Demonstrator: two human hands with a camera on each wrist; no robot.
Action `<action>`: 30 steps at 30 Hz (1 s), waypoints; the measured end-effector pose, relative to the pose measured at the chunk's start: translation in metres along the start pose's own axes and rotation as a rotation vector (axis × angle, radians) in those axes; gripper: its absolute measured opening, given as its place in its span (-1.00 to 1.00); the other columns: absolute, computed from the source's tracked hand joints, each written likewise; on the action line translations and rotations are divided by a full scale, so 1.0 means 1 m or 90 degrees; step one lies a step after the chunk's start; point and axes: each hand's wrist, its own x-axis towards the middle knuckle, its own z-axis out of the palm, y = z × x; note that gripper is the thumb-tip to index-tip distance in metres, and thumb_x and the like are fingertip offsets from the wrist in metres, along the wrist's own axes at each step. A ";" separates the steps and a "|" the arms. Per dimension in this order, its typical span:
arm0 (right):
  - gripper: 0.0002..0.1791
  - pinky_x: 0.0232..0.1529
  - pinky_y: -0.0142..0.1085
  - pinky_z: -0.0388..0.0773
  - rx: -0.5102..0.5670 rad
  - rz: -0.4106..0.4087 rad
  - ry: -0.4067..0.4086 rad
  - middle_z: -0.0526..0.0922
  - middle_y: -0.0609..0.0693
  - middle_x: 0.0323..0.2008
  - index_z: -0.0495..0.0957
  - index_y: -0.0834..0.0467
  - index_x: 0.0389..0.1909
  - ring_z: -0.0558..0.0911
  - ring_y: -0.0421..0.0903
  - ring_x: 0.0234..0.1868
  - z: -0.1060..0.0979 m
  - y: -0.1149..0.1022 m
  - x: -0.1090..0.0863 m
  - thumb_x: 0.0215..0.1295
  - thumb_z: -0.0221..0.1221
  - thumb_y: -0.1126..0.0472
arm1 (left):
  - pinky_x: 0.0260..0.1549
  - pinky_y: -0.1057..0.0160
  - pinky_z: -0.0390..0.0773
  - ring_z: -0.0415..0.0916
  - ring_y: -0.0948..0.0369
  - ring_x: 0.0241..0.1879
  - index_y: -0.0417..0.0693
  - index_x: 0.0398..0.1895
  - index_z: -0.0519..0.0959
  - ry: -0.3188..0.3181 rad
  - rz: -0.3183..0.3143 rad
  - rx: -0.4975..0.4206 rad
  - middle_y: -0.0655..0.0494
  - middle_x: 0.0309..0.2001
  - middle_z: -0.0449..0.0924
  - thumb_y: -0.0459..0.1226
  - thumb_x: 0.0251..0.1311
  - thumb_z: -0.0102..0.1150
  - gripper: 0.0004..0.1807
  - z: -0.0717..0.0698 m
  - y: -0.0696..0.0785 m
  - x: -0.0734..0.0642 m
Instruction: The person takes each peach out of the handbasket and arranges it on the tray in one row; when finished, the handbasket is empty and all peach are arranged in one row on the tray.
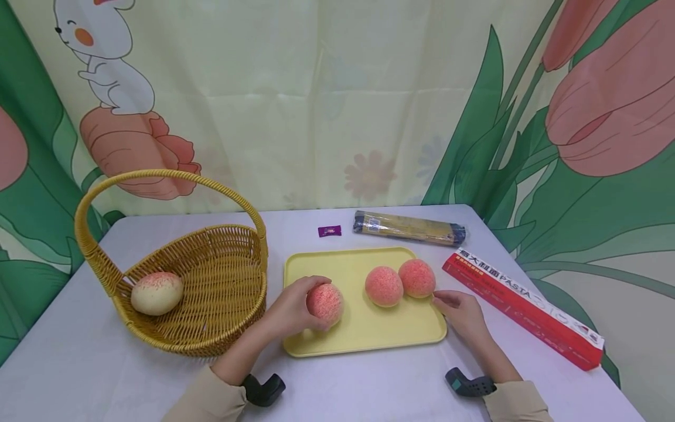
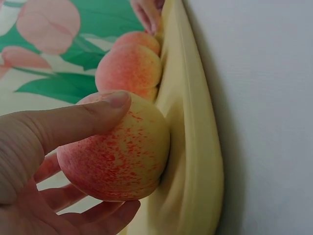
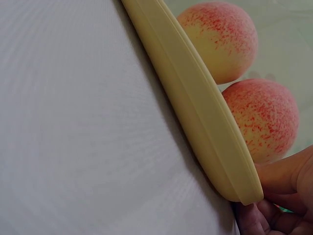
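My left hand (image 1: 296,306) holds a pink-red speckled peach (image 1: 325,306) at the left part of a yellow tray (image 1: 337,346). In the left wrist view the thumb lies on top of this peach (image 2: 122,156), with the fingers curled beneath. Two more peaches, one nearer the middle (image 1: 384,286) and one by the right side (image 1: 417,278), sit close together on the tray. At the tray's right edge my right hand (image 1: 464,315) pinches the rim. From the right wrist, the thumb shows above the rim (image 3: 249,181) and the fingers below it.
Left of the tray stands a wicker basket (image 1: 221,281) with a tall handle and a paler peach (image 1: 157,293) inside. Behind the tray lie a small purple packet (image 1: 329,231) and a wrapped pasta pack (image 1: 408,228). A red pasta box (image 1: 522,308) lies on the right.
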 end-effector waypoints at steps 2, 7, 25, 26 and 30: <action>-0.61 -0.09 -0.13 0.52 0.000 0.000 0.000 0.57 0.26 -0.09 0.50 0.36 0.00 0.49 0.18 0.01 0.000 0.000 0.000 0.26 0.13 0.17 | -0.03 0.06 0.41 0.41 0.12 -0.05 -0.09 0.11 0.43 -0.001 0.000 -0.004 0.06 -0.06 0.47 -0.37 -0.43 0.55 -0.17 0.003 0.001 0.005; -0.61 -0.10 -0.12 0.51 -0.003 -0.004 -0.002 0.57 0.26 -0.10 0.50 0.37 0.00 0.49 0.18 0.01 0.000 0.000 -0.001 0.26 0.13 0.17 | -0.03 0.06 0.42 0.41 0.10 -0.04 -0.10 0.10 0.43 -0.006 -0.003 -0.003 0.03 -0.04 0.47 -0.38 -0.44 0.55 -0.17 0.007 0.003 0.015; -0.64 -0.09 -0.08 0.50 -0.015 -0.021 0.012 0.58 0.26 -0.13 0.50 0.39 -0.02 0.50 0.18 -0.02 0.001 0.001 0.002 0.25 0.12 0.22 | -0.08 0.07 0.45 0.40 0.08 -0.03 -0.09 0.11 0.41 -0.025 -0.010 0.002 0.00 -0.01 0.45 -0.37 -0.41 0.56 -0.17 0.023 0.014 0.044; -0.64 -0.09 -0.09 0.50 -0.014 -0.020 0.012 0.58 0.26 -0.13 0.50 0.39 -0.02 0.50 0.18 -0.02 0.001 0.001 0.001 0.25 0.12 0.22 | -0.08 0.07 0.45 0.40 0.08 -0.03 -0.09 0.11 0.41 -0.026 -0.012 0.001 0.01 -0.01 0.45 -0.37 -0.41 0.56 -0.17 0.024 0.015 0.045; -0.63 -0.10 -0.11 0.52 -0.009 -0.009 0.011 0.58 0.26 -0.12 0.50 0.39 -0.02 0.50 0.18 -0.02 0.001 0.002 0.001 0.26 0.12 0.22 | -0.05 0.08 0.44 0.40 0.08 -0.01 -0.08 0.12 0.40 -0.027 -0.016 0.008 0.01 0.00 0.45 -0.36 -0.41 0.56 -0.16 0.025 0.017 0.047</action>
